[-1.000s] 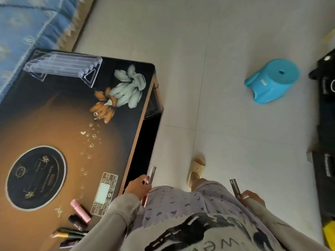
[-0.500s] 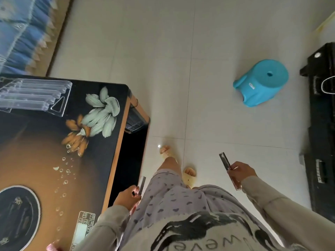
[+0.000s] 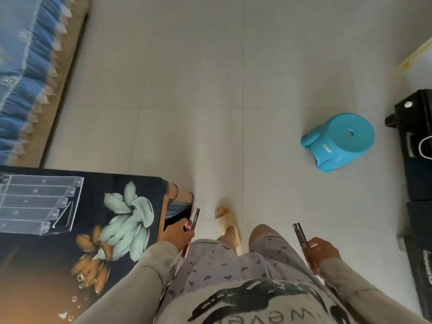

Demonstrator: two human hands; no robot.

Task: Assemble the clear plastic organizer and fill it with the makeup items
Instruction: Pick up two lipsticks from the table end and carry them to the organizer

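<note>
The clear plastic organizer (image 3: 37,203), with several long tiered slots, lies on the dark flower-printed table (image 3: 98,260) at the left edge. My left hand (image 3: 181,235) grips a slim pink makeup stick (image 3: 193,222) just off the table's right edge. My right hand (image 3: 321,250) holds a second slim stick with a dark cap (image 3: 299,233) out over the floor, to the right of my legs. The other makeup items are out of view.
A blue plastic stool (image 3: 339,141) stands on the pale tiled floor at right. Black equipment boxes (image 3: 418,160) line the right edge. A blue fringed bed cover (image 3: 25,66) fills the upper left. My sandalled foot (image 3: 225,219) is beside the table corner.
The view has swung right and forward, sliding the table and organizer left and pushing the other makeup items out of frame. Both hands still hold their sticks; the right one rose from beside my hip.
</note>
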